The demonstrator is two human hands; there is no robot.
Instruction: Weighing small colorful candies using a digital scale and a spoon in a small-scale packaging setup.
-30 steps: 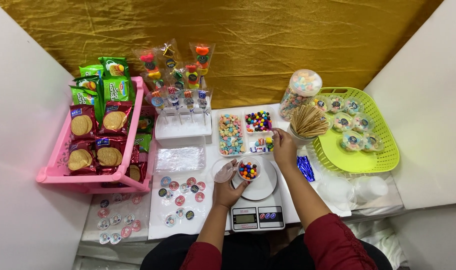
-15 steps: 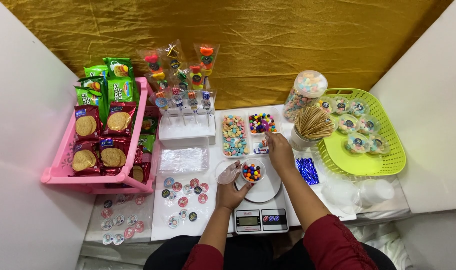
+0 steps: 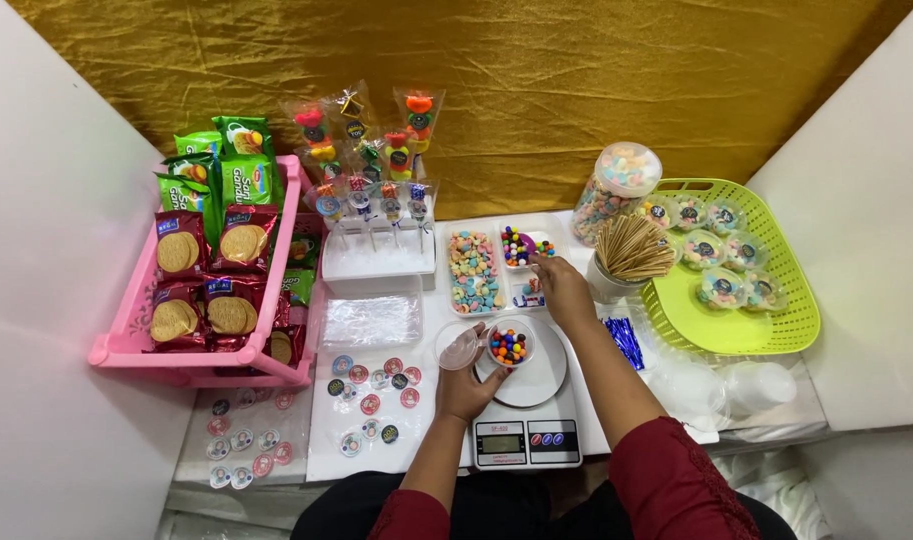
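Note:
My left hand (image 3: 469,383) holds a small clear plastic cup (image 3: 509,344) filled with round coloured candies, just over the white kitchen scale (image 3: 530,408); a clear lid (image 3: 459,346) rests against the same hand's thumb side. My right hand (image 3: 563,290) reaches forward with fingers pinched at the white divided tray (image 3: 492,268), over the compartment of coloured candy balls (image 3: 522,246). The tray's left compartment holds pastel cereal-like sweets (image 3: 473,270). Whether the right fingers hold a candy is too small to tell.
A pink basket (image 3: 137,345) of biscuit and snack packets stands left. Wrapped candy skewers (image 3: 369,150) rise from a white stand. Round stickers (image 3: 372,385) lie near the front. A cup of wooden sticks (image 3: 627,255), a candy jar (image 3: 613,192) and a green basket (image 3: 737,325) of filled cups sit right.
My right hand has stayed at the divided tray, shifting slightly toward the coloured-ball compartment. The left hand keeps the cup over the scale.

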